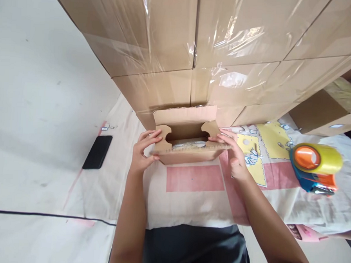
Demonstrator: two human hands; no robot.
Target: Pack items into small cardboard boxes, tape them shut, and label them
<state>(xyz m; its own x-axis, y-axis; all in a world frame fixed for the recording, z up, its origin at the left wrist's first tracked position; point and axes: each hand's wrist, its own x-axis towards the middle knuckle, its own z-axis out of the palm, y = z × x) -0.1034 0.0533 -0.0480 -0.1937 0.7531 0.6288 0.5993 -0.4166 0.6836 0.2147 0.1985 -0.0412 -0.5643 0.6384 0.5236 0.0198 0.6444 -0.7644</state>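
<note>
A small cardboard box [191, 157] sits in front of me with its top flaps up. Inside it lies something pale and flat [189, 145], mostly hidden by the near flap. My left hand [145, 149] grips the box's left end, fingers on the notched side flap and thumb beneath the near flap. At the opposite end, my right hand [235, 150] has its fingers on the right side flap and the near flap's corner. The far flap [185, 114] stands up toward the stacked cartons.
Large cartons [165, 36] wrapped in clear film rise just behind the box. On the patterned cloth [156, 209] at right lies a blue tape dispenser [301, 177] with yellow tape [331, 159]. A black phone [98, 152] lies left; another carton [320, 111] stands far right, beside a person's arm.
</note>
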